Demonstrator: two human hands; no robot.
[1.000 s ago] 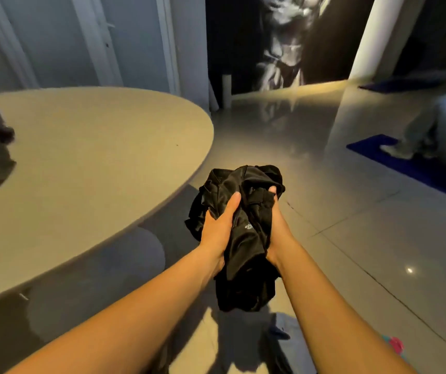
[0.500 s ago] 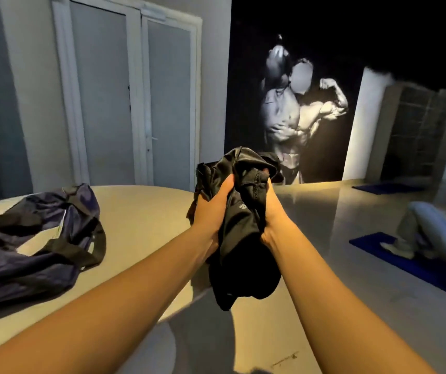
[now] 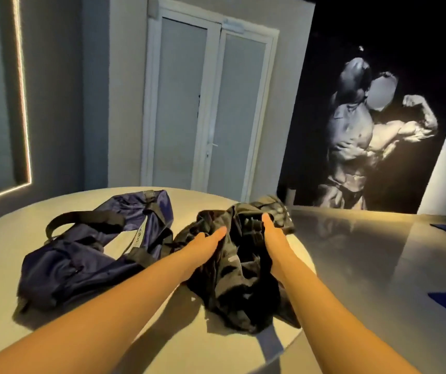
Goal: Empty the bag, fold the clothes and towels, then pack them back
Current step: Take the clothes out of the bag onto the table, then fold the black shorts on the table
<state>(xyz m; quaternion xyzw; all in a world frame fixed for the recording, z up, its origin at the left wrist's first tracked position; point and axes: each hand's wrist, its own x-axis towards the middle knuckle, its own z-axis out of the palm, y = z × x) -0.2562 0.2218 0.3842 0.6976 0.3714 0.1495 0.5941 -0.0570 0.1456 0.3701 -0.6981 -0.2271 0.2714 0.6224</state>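
bag (image 3: 81, 260): navy, slack on desk (image 3: 6, 255), left side | left hand (image 3: 205, 245): grasping black garment (image 3: 232, 282), thumb on top, fingers buried in cloth | garment: heaped by desk's right edge, just beside bag | right hand (image 3: 274, 238): grasping garment's right side

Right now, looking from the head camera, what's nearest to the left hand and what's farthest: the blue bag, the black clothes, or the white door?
1. black clothes: held in the left hand itself, on the right part of the table.
2. blue bag: just to the left, lying on the same table.
3. white door: far behind, in the back wall.
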